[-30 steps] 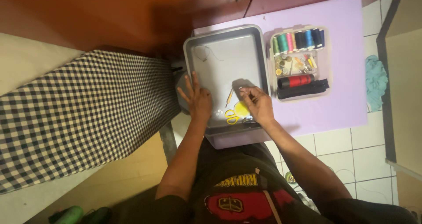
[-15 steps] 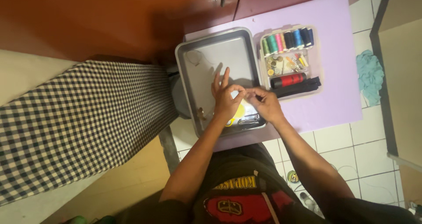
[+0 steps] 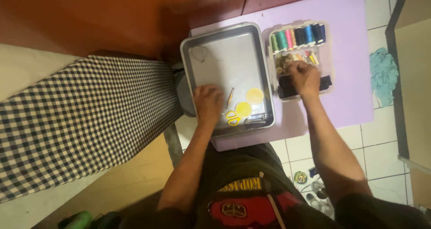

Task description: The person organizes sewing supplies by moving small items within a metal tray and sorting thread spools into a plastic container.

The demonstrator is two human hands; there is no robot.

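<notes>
A grey metal tray point(image 3: 224, 40) lies on a purple board point(image 3: 348, 85). My left hand point(image 3: 208, 104) rests knuckles-up on the tray's near left part, fingers curled under. Beside it lie a thin yellow-handled tool point(image 3: 230, 96), yellow scissors point(image 3: 232, 118), two yellow discs point(image 3: 254, 95) and a small metal clipper point(image 3: 256, 119). A loop of thread point(image 3: 202, 53) lies at the tray's far left. Right of the tray stands a clear sewing kit box point(image 3: 327, 53) with a row of thread spools point(image 3: 296, 35). My right hand point(image 3: 305, 77) reaches into the box's middle and covers what lies there.
A black-and-white checked cloth point(image 3: 81, 121) stretches off to the left. A teal rag point(image 3: 382, 74) lies on the white tiled floor at right. Dark wooden cabinet doors run along the top. A green object point(image 3: 78, 220) sits at the bottom left.
My hands, which met over the tray's near part, have parted. The right hand moved right into the sewing kit box; the left hand dropped back to the tray's left side.
</notes>
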